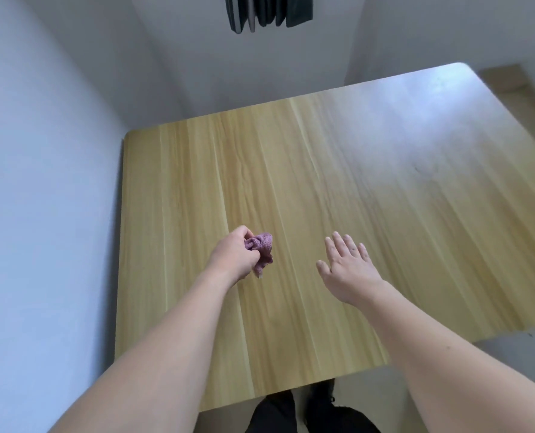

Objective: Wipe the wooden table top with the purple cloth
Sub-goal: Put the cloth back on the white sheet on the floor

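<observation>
Nearest, dark trouser legs (294,414) stand at the near edge of the one wooden bench (322,182). Two bare forearms reach over it. The left hand (233,254) has its grip closed round the single purple cloth (263,248), bunched, over the bench's near-left part. The right hand (347,270) is beside it, apart, fingers straight and spread, holding nothing. The bench's left edge runs along a white wall (41,182); bare wood stretches to the far rounded corners. Beyond hang dark objects (269,10).
</observation>
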